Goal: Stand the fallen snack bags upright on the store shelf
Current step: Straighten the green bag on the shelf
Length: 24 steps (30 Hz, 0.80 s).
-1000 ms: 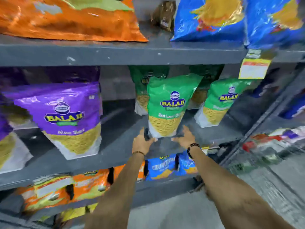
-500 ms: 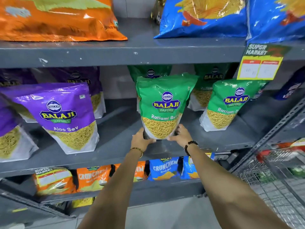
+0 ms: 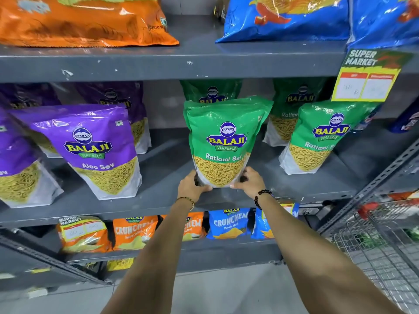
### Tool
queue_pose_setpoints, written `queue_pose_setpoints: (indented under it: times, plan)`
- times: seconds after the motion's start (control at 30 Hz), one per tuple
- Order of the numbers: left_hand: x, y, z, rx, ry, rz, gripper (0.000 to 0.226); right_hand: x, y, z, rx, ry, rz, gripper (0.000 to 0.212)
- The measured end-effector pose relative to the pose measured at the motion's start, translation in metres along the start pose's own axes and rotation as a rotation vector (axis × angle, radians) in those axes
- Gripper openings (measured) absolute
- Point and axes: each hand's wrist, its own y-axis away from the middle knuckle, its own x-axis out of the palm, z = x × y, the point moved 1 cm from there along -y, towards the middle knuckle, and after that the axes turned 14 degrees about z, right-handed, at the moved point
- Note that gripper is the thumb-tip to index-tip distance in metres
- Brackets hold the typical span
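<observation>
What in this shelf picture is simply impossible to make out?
- Price tag, head view: handwritten figures too faint.
- Rear green bag: lower part hidden by the held Ratlami Sev bag.
- Orange bag, top shelf: cut off by the frame's top edge.
- Basket contents: blurred.

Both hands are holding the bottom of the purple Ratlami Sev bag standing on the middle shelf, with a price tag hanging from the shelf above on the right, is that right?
Not quite: the Ratlami Sev bag is green, not purple; the purple bags to its left read Aloo Sev. The rest holds in the head view: the left hand and right hand hold its bottom on the middle shelf, and the price tag hangs at upper right.
</observation>
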Motion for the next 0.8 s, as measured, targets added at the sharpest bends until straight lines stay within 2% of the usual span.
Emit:
queue_pose_setpoints:
  times: [0.8]
  plan:
    - [0.0020, 0.0065, 0.0025, -0.010, 0.062, -0.002, 0.055, -0.0004, 0.0080, 0.0027, 0.018, 0.017, 0.016, 0.057]
